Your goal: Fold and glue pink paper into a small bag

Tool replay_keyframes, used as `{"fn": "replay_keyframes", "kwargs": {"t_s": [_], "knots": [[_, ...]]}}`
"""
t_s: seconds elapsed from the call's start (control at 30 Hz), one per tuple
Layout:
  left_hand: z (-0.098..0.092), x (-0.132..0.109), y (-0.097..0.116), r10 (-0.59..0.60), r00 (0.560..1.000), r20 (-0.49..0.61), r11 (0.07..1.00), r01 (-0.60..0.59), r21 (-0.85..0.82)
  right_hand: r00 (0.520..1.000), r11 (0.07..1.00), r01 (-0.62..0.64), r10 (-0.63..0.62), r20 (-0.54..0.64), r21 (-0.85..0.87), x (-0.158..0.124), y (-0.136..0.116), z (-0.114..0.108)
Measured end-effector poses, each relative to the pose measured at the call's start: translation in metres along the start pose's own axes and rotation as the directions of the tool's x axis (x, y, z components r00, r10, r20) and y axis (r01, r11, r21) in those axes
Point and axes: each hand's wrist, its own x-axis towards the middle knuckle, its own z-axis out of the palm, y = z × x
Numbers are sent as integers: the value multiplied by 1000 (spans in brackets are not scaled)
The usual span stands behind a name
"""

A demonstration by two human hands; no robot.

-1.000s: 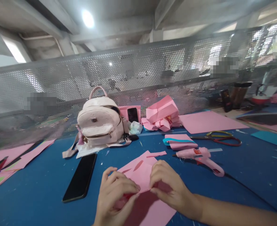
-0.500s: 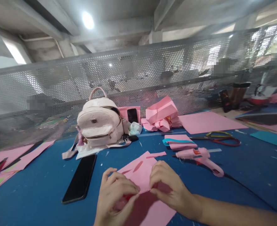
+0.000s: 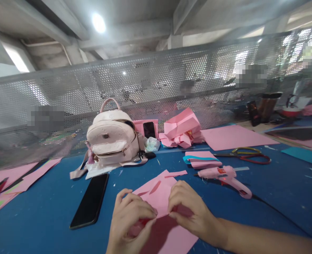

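A sheet of pink paper (image 3: 159, 203) lies on the blue table in front of me, with an edge or crease raised across its middle. My left hand (image 3: 134, 218) pinches that edge from the left, thumb and fingertips together. On the other side my right hand (image 3: 189, 211) grips the same edge between thumb and curled fingers. A narrow pink paper strip (image 3: 176, 174) rests at the sheet's far corner. To the right, a pink glue gun (image 3: 224, 174) lies on its side, its cord trailing toward the front.
A black phone (image 3: 90, 201) lies left of my hands. Behind stand a pale pink backpack (image 3: 112, 135) and crumpled pink paper (image 3: 183, 127). Scissors (image 3: 247, 156), a folded pink piece with a blue band (image 3: 203, 159) and a flat pink sheet (image 3: 237, 137) are back right. A perforated metal screen (image 3: 150, 91) borders the table.
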Motion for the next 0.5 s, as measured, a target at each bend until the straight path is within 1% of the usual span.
{"fn": "replay_keyframes", "kwargs": {"t_s": [0.17,0.3,0.5], "knots": [[5,-2,0,-33,999,-4,999,33,-33,1000,1000,1,-1,3,-4,-1,2,1],[9,-2,1,-68,997,-26,993,65,-94,1000,1000,0,0,-1,7,0,2,3],[12,-1,4,-99,994,-43,984,92,-151,1000,1000,12,-12,-4,-5,2,1,2]]}}
